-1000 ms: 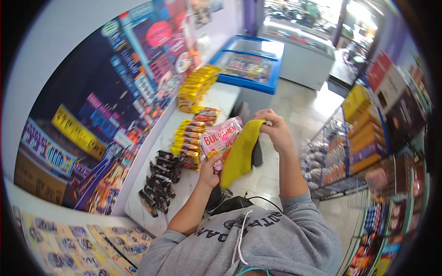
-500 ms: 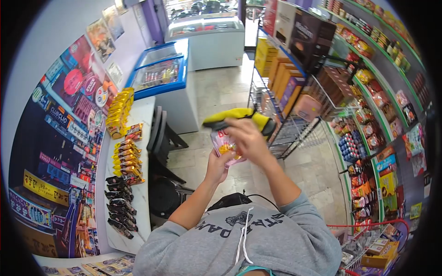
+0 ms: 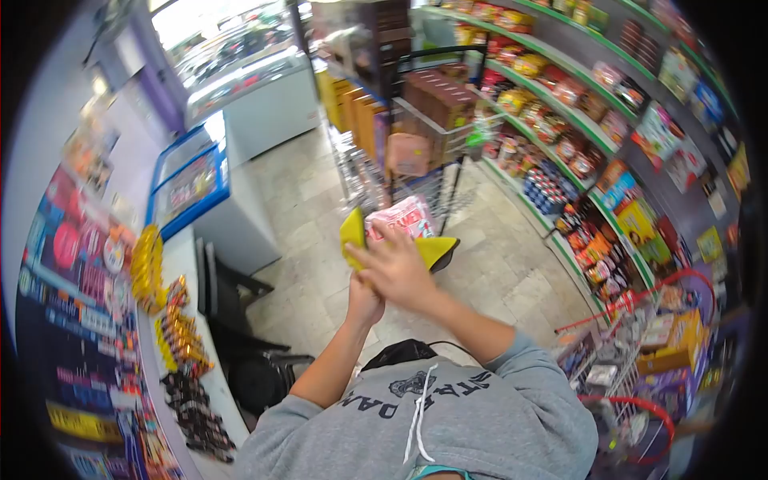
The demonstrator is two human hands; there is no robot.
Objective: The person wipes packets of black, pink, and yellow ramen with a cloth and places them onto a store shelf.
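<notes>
A pink packet (image 3: 406, 216) with red lettering and a yellow cloth (image 3: 436, 250) with a dark underside are in front of my chest in the head view. The cloth lies around the packet, with one yellow flap raised on the left side. My left hand (image 3: 366, 300) grips the packet from below, its fingers mostly covered. Over the front of both, my right hand (image 3: 398, 270) presses on the cloth with its fingers bent across it. The lower part of the packet is hidden behind that hand.
Snack packs (image 3: 188, 332) line a white counter (image 3: 216, 392) at left, beside dark chairs (image 3: 228, 272). A blue-rimmed freezer (image 3: 192, 188) stands farther off. A wire rack (image 3: 356, 172) is ahead, stocked shelves (image 3: 560, 120) rise at right, and a red-handled cart (image 3: 632, 344) is near right.
My view has turned to the right. The packet has tilted away and the cloth has shifted from behind my right hand to spread around the packet.
</notes>
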